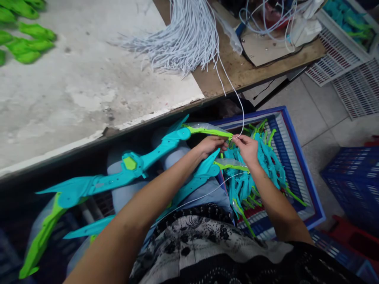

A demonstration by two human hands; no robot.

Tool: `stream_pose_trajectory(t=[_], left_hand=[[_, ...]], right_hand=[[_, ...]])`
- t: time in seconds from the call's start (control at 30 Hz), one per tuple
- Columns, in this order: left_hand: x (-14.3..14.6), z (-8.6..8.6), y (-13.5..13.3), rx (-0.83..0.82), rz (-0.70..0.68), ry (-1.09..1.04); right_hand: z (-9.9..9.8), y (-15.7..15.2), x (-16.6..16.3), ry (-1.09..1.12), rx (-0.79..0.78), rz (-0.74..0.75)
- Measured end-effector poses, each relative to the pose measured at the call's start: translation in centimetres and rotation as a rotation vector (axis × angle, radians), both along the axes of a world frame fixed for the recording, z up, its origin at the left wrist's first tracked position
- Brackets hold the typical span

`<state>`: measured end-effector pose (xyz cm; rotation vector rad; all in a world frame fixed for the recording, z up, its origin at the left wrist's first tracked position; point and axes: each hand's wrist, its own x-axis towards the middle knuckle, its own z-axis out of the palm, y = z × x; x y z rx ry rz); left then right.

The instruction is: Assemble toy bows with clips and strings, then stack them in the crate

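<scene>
A turquoise toy bow (111,179) with bright green limb ends lies across my lap. My left hand (211,145) is closed at the tip of its right-hand green limb (211,131); the fingertips are partly hidden. At that same tip, my right hand (246,149) pinches the end of a white cord (243,112), which loops up to the bundle on the table. Below my left forearm rests a second turquoise bow (194,183), with a white string (207,193) running from its green tip.
A thick bundle of white cords (189,37) hangs over the table (89,98). Green parts (32,43) lie at the far left. Right of my lap stands a blue-rimmed crate (308,189) full of turquoise and green bows. More crates (352,181) stand on the floor.
</scene>
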<state>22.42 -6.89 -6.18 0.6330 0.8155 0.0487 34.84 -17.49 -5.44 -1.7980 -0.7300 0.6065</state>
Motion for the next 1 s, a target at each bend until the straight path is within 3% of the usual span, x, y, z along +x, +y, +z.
stream_pose_trajectory(t=[0.2, 0.43, 0.7, 0.87, 1.0], left_hand=[[0.4, -0.1, 0.0, 0.009, -0.026, -0.045], [0.4, -0.6, 0.0, -0.004, -0.013, -0.082], [1.0, -0.9, -0.1, -0.038, -0.052, -0.135], [1.2, -0.7, -0.2, 0.067, -0.071, -0.023], [-2.3, 1.0, -0.1, 0.294, -0.042, 0.1]], right_hand=[[-0.1, 0.1, 0.1, -0.112, 0.054, 0.06], [0.1, 0.0, 0.2, -0.183, -0.031, 0.105], [-0.5, 0.0, 0.1, -0.437, 0.028, 0.198], [-1.1, -0.1, 0.4, -0.479, 0.019, 0.308], [-1.6, -0.3, 0.6, -0.484, -0.056, 0.282]])
